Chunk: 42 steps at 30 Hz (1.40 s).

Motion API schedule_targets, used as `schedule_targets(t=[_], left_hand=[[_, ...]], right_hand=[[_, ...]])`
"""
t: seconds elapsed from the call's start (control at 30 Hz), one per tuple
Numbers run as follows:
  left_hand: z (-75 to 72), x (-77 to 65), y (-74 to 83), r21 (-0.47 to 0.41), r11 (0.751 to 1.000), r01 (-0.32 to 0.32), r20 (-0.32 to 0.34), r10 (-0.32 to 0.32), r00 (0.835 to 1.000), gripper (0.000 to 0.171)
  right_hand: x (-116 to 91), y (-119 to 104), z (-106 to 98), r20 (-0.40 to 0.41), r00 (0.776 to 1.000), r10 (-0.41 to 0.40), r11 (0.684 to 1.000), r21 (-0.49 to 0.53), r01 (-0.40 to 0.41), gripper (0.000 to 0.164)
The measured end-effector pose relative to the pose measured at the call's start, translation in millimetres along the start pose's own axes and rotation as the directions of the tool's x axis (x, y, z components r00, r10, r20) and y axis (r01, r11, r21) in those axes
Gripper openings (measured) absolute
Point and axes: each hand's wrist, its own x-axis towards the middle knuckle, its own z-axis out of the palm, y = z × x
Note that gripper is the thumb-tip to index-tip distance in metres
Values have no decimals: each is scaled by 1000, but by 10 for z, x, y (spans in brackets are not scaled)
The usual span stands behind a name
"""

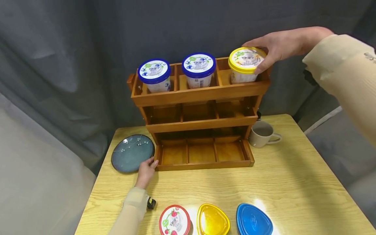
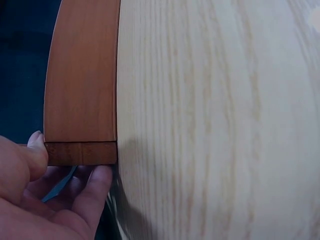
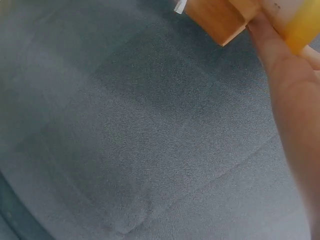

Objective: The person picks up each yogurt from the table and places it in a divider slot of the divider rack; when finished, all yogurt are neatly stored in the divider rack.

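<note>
A three-tier wooden rack (image 1: 202,123) stands on the table, each tier split into three compartments. My right hand (image 1: 280,45) holds a yellow-lidded tub (image 1: 246,59) by its rim at the top tier's right compartment. In the right wrist view, that hand (image 3: 292,82) shows beside the yellow lid (image 3: 306,22) and a rack corner (image 3: 215,20). Two blue-lidded tubs, one on the left (image 1: 154,70) and one in the middle (image 1: 198,65), occupy the other top compartments. Low down, my left hand (image 1: 145,173) pinches the rack's bottom left corner between thumb and fingers, seen closely around the board (image 2: 82,152).
Left of the rack lies a dark blue plate (image 1: 132,155), close to my left hand. A beige mug (image 1: 259,137) stands at the rack's right side. Along the near edge are a red-lidded tub (image 1: 174,221), a yellow container (image 1: 212,219) and a blue container (image 1: 254,220).
</note>
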Motion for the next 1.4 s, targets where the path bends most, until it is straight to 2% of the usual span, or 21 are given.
schedule_targets(t=[0.3, 0.57, 0.67, 0.77, 0.83, 0.87, 0.93, 1.0, 1.07, 1.13, 1.17, 1.23, 1.33, 1.4], left_hand=[[-22, 20, -35, 15, 1000, -15, 0, 15, 1000, 42], [-27, 64, -64, 26, 999, -39, -6, 39, 999, 41], [-28, 74, -66, 22, 999, -37, -4, 38, 999, 41], [-38, 88, -64, 26, 999, -37, -3, 37, 999, 41], [-54, 103, -62, 30, 999, -39, -6, 39, 999, 42], [-59, 112, -59, 29, 999, -39, -9, 40, 999, 42], [-64, 130, -55, 31, 999, -44, -14, 44, 999, 42], [-56, 141, -44, 26, 999, -43, -13, 44, 999, 42], [-43, 147, -30, 26, 999, -46, -11, 46, 999, 43], [-32, 146, -4, 22, 999, -46, -9, 47, 999, 43], [-29, 149, 8, 22, 998, -53, -9, 53, 999, 42], [-30, 150, 39, 14, 998, -54, -13, 55, 998, 42], [-46, 147, 83, 4, 999, -52, -16, 52, 999, 42], [-60, 134, 109, -10, 999, -38, -6, 38, 999, 44]], right_hand=[[26, -55, 73, 11, 1000, 2, 997, 75, -3, 117], [-7, -117, 105, 18, 999, 43, 997, 58, -44, 129], [-90, -160, 105, -23, 999, 29, 999, 14, -29, 130], [-256, -218, 130, -151, 988, -18, 1000, -20, 15, 120], [-406, -258, 185, -289, 954, -72, 997, -32, 66, 107], [-492, -285, 233, -369, 924, -104, 995, -45, 94, 99], [-681, -344, 364, -517, 842, -155, 988, -91, 126, 85], [-885, -390, 540, -642, 738, -207, 978, -143, 150, 75], [-1096, -422, 767, -727, 646, -230, 973, -175, 149, 70], [-1282, -426, 1028, -783, 577, -233, 972, -182, 146, 67], [-1361, -417, 1169, -802, 552, -228, 973, -172, 151, 65], [-1490, -379, 1472, -827, 521, -212, 975, -141, 172, 63], [-1611, -289, 1954, -846, 505, -172, 976, -78, 202, 62], [-1672, -208, 2296, -836, 528, -146, 969, -14, 247, 67]])
